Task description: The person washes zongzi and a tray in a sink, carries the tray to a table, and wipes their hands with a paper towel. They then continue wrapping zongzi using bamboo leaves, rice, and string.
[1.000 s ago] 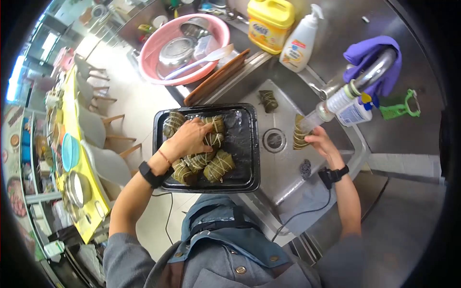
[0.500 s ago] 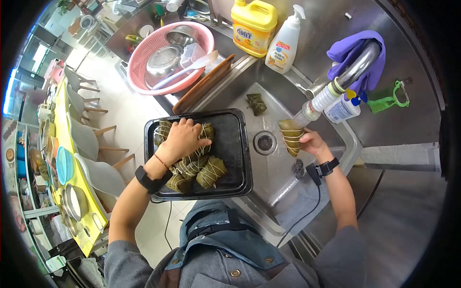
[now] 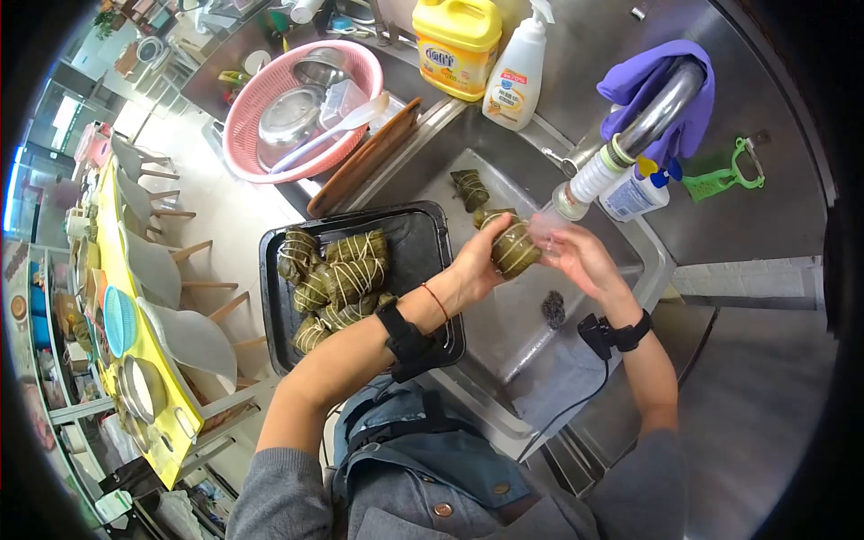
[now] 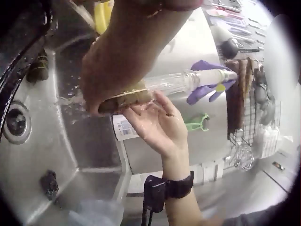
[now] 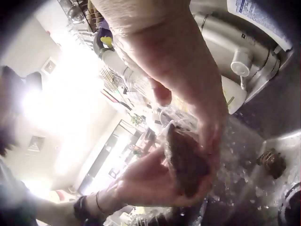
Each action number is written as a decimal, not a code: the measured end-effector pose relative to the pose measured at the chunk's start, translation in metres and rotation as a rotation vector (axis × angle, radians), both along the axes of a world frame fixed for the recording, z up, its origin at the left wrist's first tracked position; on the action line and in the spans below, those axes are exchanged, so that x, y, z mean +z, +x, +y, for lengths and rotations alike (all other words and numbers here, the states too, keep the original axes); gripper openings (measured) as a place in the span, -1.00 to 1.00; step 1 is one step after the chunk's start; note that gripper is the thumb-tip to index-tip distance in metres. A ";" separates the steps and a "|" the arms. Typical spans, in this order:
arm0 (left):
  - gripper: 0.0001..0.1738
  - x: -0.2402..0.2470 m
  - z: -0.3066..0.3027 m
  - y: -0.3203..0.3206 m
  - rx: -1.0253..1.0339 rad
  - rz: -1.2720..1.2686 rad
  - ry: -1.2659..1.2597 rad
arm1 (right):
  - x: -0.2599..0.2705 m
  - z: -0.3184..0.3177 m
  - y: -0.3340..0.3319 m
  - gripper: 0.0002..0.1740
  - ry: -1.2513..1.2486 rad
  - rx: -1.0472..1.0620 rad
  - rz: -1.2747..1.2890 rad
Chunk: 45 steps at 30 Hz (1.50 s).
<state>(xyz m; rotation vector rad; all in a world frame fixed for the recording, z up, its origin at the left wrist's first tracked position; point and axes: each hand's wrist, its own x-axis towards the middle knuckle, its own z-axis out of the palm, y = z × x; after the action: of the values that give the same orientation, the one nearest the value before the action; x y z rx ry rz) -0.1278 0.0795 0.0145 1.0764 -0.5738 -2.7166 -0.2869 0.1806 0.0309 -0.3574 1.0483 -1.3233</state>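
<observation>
Below the tap (image 3: 580, 189), my left hand (image 3: 475, 263) grips a leaf-wrapped zongzi (image 3: 517, 250) tied with pale string. Its thumb lies over the top of the bundle. Running water reaches my right hand (image 3: 583, 259), which is palm up with loose fingers beside the zongzi. The left wrist view shows the right fingertips close against the zongzi (image 4: 123, 101). Seen from the right wrist, the left hand (image 5: 146, 181) supports the zongzi from below. Several more zongzi (image 3: 355, 270) are piled in a black tray (image 3: 418, 236) left of the sink. Another zongzi (image 3: 470, 189) lies in the sink.
The steel sink (image 3: 504, 337) holds a dark scrubber (image 3: 553, 310). Behind are a yellow jug (image 3: 456, 49), a white pump bottle (image 3: 517, 79) and a pink basin (image 3: 247, 135) of bowls. Purple gloves (image 3: 621, 76) drape over the tap. A green peeler (image 3: 720, 180) hangs on the right.
My left hand has left the tray's zongzi and crossed to the sink, where it now grips a zongzi. My right hand, which held a zongzi under the water, has loosened its fingers.
</observation>
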 end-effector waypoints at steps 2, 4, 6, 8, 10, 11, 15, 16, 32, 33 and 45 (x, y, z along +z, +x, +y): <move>-0.54 -0.012 -0.003 -0.003 0.080 0.050 0.175 | -0.016 -0.005 -0.009 -0.56 0.039 -0.054 0.250; -0.47 -0.011 -0.002 -0.008 0.124 0.135 0.283 | -0.025 -0.011 -0.017 -0.58 0.066 -0.122 0.352; -0.43 -0.010 0.001 -0.022 0.180 0.195 0.377 | -0.028 -0.018 -0.024 -0.63 0.072 -0.194 0.313; -0.39 -0.013 0.003 -0.037 0.223 0.289 0.410 | -0.031 -0.019 -0.027 -0.65 0.071 -0.182 0.282; -0.42 -0.004 0.003 -0.049 0.255 0.336 0.472 | -0.026 -0.018 -0.028 -0.65 0.096 -0.162 0.287; -0.42 -0.001 0.004 -0.051 0.269 0.320 0.506 | -0.022 -0.016 -0.027 -0.64 0.120 -0.147 0.304; -0.40 0.002 -0.002 -0.032 0.040 0.377 0.570 | -0.052 -0.013 -0.054 -0.59 0.132 0.073 0.400; -0.39 -0.001 -0.002 -0.022 -0.025 0.305 0.478 | -0.067 -0.016 -0.062 -0.58 0.199 0.163 0.654; -0.58 -0.016 -0.058 0.050 0.203 0.070 0.141 | -0.277 -0.186 -0.035 -0.14 0.212 0.326 0.987; -0.56 -0.015 -0.056 0.048 0.190 0.040 0.144 | -0.277 -0.188 -0.037 -0.23 0.241 0.325 0.871; -0.55 0.044 -0.063 0.127 0.150 0.029 0.019 | -0.143 -0.008 -0.082 -0.41 0.340 0.417 -0.115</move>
<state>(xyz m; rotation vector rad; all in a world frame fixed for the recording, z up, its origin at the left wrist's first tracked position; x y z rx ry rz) -0.0012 0.0163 0.0586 1.0388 -0.4448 -2.6081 -0.3692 0.1725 -0.1117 -0.2240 1.0147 -0.7691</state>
